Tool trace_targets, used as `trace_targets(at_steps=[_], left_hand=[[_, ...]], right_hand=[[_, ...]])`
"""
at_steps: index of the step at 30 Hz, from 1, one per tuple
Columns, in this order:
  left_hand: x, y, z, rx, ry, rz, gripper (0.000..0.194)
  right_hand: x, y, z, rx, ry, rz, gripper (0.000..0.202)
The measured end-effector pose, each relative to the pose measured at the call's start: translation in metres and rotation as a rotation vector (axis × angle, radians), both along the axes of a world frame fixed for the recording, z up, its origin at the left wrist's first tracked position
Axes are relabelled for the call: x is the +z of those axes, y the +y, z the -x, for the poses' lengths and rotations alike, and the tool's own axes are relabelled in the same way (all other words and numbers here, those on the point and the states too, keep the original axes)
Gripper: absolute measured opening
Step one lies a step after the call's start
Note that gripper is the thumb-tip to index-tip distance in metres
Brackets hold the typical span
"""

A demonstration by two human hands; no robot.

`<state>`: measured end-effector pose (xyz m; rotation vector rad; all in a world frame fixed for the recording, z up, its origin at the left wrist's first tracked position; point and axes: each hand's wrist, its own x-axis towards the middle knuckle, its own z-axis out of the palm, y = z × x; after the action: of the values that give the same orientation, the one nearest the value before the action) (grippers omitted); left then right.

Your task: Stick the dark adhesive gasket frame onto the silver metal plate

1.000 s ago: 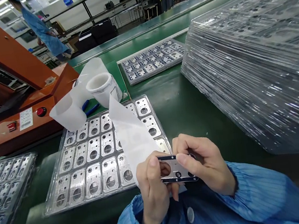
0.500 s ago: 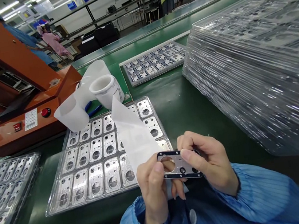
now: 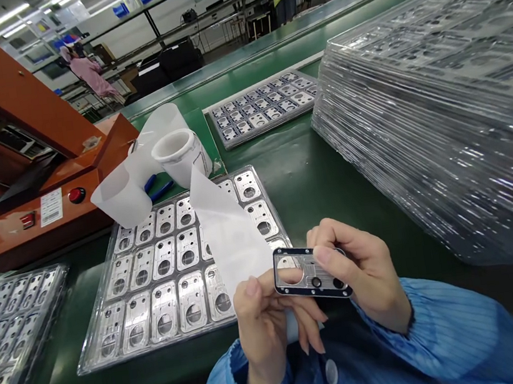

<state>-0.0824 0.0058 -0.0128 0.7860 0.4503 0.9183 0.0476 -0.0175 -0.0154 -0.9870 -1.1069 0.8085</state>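
Note:
A small metal plate (image 3: pixel 308 268) with a dark border, one large round hole and smaller holes is tilted up in front of me. My right hand (image 3: pixel 364 269) pinches its right end between thumb and fingers. Behind the plate's left end is my left hand (image 3: pixel 263 333), its thumb lifted off and fingers apart; a finger shows through the large hole. A strip of white, translucent sheet (image 3: pixel 234 239) runs from the white roll (image 3: pixel 181 158) down behind my left hand. It lies over a clear tray (image 3: pixel 159 351) of similar silver plates.
An orange machine (image 3: pixel 92 166) with a red button stands at the left. Below it lies another filled tray (image 3: pixel 19 324). One more tray (image 3: pixel 264 109) sits at the back. Stacked clear trays (image 3: pixel 399 129) rise at the right. Blue-handled pliers (image 3: pixel 162 190) lie by the roll. People are farther back.
My left thumb has come off the plate's front and its fingers have spread. The plate has tilted and shifted slightly right in my right hand. A person in blue at the back left has gone from view.

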Motion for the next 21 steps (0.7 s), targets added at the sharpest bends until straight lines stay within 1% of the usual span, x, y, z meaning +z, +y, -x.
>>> trace_targets(at_steps=[5, 8, 11, 14, 17, 21], left_hand=[[0.0008, 0.0008, -0.0023, 0.015, -0.032, -0.019, 0.039], [0.0005, 0.0009, -0.0034, 0.038, -0.015, -0.035, 0.04], [0.0, 0.0005, -0.0025, 0.052, 0.016, -0.085, 0.035], [-0.0012, -0.0009, -0.0008, 0.034, 0.028, -0.141, 0.032], [-0.0014, -0.0022, 0.0005, 0.009, 0.031, -0.16, 0.035], [0.0032, -0.0005, 0.0008, -0.022, 0.064, -0.18, 0.035]], right_hand=[[-0.0002, -0.0015, -0.0001, 0.014, -0.015, -0.016, 0.027], [-0.0011, -0.0022, -0.0007, 0.037, -0.031, -0.02, 0.027], [-0.0013, -0.0023, -0.0011, 0.04, -0.027, -0.022, 0.027], [-0.0005, -0.0029, -0.001, 0.023, -0.005, -0.014, 0.026], [0.0002, -0.0037, -0.001, 0.013, 0.029, 0.018, 0.024], [0.0014, -0.004, -0.0014, 0.013, 0.034, 0.035, 0.023]])
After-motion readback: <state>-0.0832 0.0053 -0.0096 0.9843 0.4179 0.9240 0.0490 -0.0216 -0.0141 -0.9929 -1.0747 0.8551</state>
